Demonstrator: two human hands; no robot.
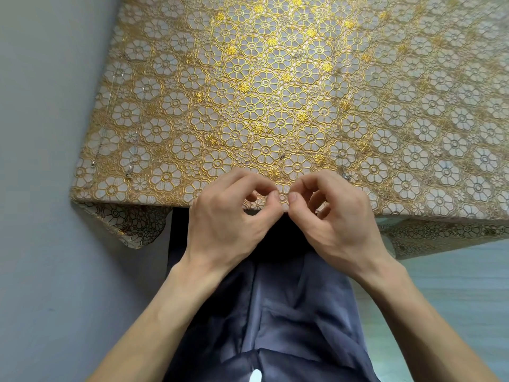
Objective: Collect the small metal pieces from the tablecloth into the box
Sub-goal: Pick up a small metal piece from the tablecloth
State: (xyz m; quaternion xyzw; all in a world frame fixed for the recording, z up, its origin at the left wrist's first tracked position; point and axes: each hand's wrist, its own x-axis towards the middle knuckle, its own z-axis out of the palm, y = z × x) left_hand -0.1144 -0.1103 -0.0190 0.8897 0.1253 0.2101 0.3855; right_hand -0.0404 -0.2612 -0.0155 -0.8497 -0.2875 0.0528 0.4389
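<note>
Gathering under way: left hand (234, 216) and right hand (333, 216) pinch thumb to forefinger at the tablecloth (275, 78) edge, contents unclear; next, reach the small metal piece (347, 176) nearby

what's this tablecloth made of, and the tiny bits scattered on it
Tablecloth: looks like embossed vinyl or plastic lace with a gold metallic print. It glares glossily down the middle and hangs stiffly at the corner. Tiny bits: silvery and glinting, probably metal, though too small to be sure.
</note>
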